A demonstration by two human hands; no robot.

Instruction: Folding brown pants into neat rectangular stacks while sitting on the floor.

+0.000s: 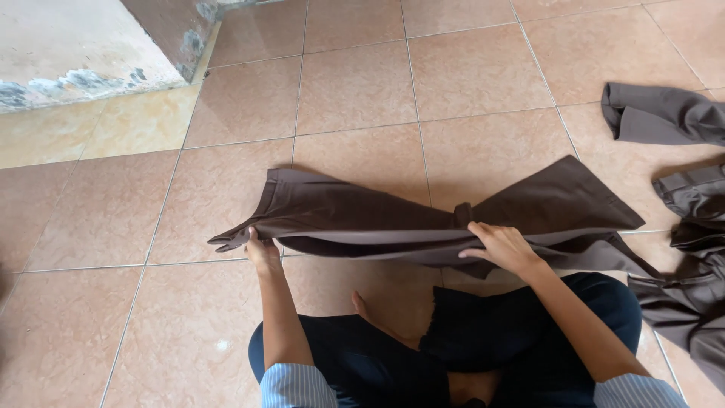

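A dark brown garment [355,215], trousers by the look of it, lies spread across the tiled floor in front of me, lifted along its near edge. My left hand [260,248] grips that edge at the left end. My right hand [502,248] holds the folded fabric near the middle right, fingers curled over it. My crossed legs in dark trousers [483,340] sit just below the garment, with a bare foot showing between them.
More dark brown garments lie at the right: one [661,113] at the upper right, and a heap [695,264] along the right edge. A raised concrete step [68,53] with a worn edge stands at the upper left. Tan floor tiles [355,83] extend beyond.
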